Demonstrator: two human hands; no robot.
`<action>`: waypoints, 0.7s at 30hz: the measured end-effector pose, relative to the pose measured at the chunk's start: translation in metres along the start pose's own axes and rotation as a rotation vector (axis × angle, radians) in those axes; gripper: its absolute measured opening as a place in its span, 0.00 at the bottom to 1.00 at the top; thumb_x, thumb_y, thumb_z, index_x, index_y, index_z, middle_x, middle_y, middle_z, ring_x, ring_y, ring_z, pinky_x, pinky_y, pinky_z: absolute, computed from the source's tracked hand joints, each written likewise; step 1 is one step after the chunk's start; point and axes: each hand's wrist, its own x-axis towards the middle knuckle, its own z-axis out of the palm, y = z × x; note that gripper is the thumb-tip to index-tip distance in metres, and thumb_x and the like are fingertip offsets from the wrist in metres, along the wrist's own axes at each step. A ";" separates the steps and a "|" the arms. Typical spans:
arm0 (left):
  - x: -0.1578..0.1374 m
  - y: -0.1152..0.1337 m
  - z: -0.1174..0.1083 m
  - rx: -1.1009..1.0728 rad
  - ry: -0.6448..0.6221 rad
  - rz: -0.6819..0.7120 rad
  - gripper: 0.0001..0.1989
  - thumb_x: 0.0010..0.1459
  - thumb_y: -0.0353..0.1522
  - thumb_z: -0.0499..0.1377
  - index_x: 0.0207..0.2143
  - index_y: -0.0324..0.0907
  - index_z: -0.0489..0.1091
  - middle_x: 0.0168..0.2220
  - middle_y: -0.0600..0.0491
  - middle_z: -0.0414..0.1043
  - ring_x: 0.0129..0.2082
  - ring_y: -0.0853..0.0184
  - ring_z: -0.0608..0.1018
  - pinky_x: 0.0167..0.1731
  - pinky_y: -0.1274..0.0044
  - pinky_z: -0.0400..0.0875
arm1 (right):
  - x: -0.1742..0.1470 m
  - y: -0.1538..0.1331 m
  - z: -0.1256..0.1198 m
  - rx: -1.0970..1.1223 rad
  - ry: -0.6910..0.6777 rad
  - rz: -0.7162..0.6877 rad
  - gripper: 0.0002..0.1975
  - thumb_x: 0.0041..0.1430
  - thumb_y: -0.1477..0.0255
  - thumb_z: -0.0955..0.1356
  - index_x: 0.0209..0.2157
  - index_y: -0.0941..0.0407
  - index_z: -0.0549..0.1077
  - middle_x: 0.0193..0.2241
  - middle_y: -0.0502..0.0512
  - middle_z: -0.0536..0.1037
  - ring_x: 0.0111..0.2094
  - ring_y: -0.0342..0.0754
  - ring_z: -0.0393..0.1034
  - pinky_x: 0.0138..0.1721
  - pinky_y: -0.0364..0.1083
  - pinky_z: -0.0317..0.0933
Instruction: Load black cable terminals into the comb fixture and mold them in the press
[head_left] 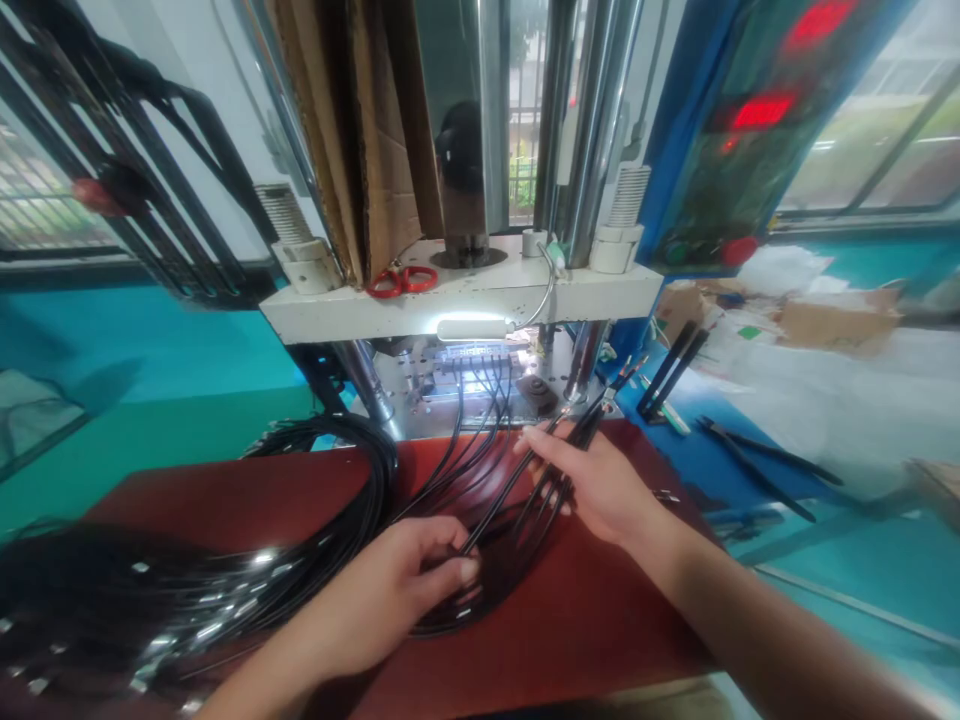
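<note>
Between the thumb and fingers of my right hand [589, 478] is a small bunch of black cables [587, 425], their stripped ends pointing away toward the machine. My left hand [424, 572] pinches one of the cables lower down, where they curve across the dark red table [600, 640]. Several other cables [491, 410] run from the table up into a brightly lit fixture [472, 355] under the press plate. To the left of my hands lies a thick coil of black cables [367, 480], blurred toward the left edge.
A white press plate [360, 315] spans the machine above the fixture, with red-handled scissors [405, 282] on it. Cardboard [382, 150] leans above. On the right are long-handled black pliers [757, 465], a control panel [750, 120] and white bags [825, 400].
</note>
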 end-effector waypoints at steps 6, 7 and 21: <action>-0.021 0.010 -0.017 0.177 -0.154 -0.051 0.13 0.62 0.39 0.51 0.32 0.41 0.69 0.27 0.58 0.62 0.28 0.71 0.63 0.28 0.80 0.55 | 0.002 0.001 -0.001 0.056 -0.060 0.081 0.17 0.52 0.57 0.71 0.31 0.58 0.76 0.22 0.50 0.70 0.18 0.38 0.62 0.12 0.36 0.51; -0.019 0.012 -0.016 0.173 -0.172 -0.049 0.13 0.62 0.39 0.51 0.31 0.41 0.69 0.27 0.58 0.61 0.27 0.71 0.62 0.27 0.79 0.54 | 0.003 0.001 -0.002 0.059 -0.079 0.092 0.17 0.52 0.57 0.71 0.31 0.58 0.76 0.22 0.50 0.70 0.18 0.38 0.62 0.12 0.36 0.50; 0.012 0.011 0.019 -0.388 -0.249 -0.067 0.12 0.60 0.39 0.55 0.34 0.38 0.68 0.33 0.49 0.74 0.32 0.67 0.76 0.33 0.76 0.66 | -0.004 0.010 0.002 -0.099 -0.319 0.079 0.13 0.52 0.61 0.72 0.28 0.57 0.77 0.24 0.49 0.74 0.23 0.39 0.65 0.23 0.39 0.60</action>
